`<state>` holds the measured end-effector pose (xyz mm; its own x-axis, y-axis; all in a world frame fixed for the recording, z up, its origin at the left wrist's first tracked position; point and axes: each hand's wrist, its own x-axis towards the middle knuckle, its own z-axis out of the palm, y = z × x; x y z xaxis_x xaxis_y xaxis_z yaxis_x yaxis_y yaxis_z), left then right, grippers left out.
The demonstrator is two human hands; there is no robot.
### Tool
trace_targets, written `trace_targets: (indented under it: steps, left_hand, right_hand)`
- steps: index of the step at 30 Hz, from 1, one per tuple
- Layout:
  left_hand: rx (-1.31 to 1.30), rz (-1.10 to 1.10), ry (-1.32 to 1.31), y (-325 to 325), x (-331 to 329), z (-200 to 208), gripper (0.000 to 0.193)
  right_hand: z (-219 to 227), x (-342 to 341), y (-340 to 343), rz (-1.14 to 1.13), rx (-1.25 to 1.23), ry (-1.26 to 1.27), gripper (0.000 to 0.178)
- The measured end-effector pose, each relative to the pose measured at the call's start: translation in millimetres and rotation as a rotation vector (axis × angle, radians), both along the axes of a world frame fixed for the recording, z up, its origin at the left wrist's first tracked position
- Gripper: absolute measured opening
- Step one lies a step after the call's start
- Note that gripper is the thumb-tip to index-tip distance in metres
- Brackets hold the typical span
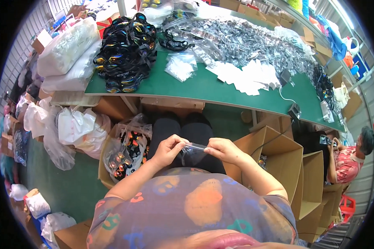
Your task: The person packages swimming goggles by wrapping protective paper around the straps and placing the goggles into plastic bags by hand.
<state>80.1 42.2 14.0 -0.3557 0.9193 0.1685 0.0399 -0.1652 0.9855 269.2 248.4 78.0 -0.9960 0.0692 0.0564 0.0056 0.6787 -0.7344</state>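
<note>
The left hand [170,149] pinches one end of a clear plastic bag [194,146], the right hand [222,150] pinches the other — it's over the lap [197,129], near the green table [170,89]. It might rip if they pull too hard — or drop if a pinch slips.

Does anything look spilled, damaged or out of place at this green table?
Nothing looks plainly damaged. The white papers lie splayed unevenly on the green table rather than squared up, and a corded black block sits right at its front edge, which looks untidy.
</note>
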Motion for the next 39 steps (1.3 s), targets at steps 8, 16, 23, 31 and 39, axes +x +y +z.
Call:
trace_targets:
  steps: [8, 16, 23, 31, 39]
  left_hand:
    - [0.201, -0.206, -0.116, 32.5, 14.9, 47.8, 0.012]
    - [-0.190, -0.159, -0.141, 81.0, -4.7, -51.1, 0.018]
    - [-0.281, -0.223, -0.212, 81.1, -2.4, -117.0, 0.018]
    - [-0.402, -0.109, -0.498, 96.8, -39.8, -135.3, 0.022]
    - [-0.426, -0.082, -0.547, 101.8, -50.4, -145.9, 0.023]
  right_hand:
    - [116.2, 61.3, 16.2, 0.025, -0.078, 0.088, 0.019]
    - [210.3, 223.9, 8.9, -0.698, -0.027, 0.142, 0.028]
    - [199.1, 146.3, 60.9, -0.801, 0.084, -0.090, 0.014]
    - [159.3, -219.7, 177.6, -0.082, 0.298, 0.090, 0.019]
    - [70.9, -516.1, 267.9, -0.464, 0.519, 0.062, 0.032]
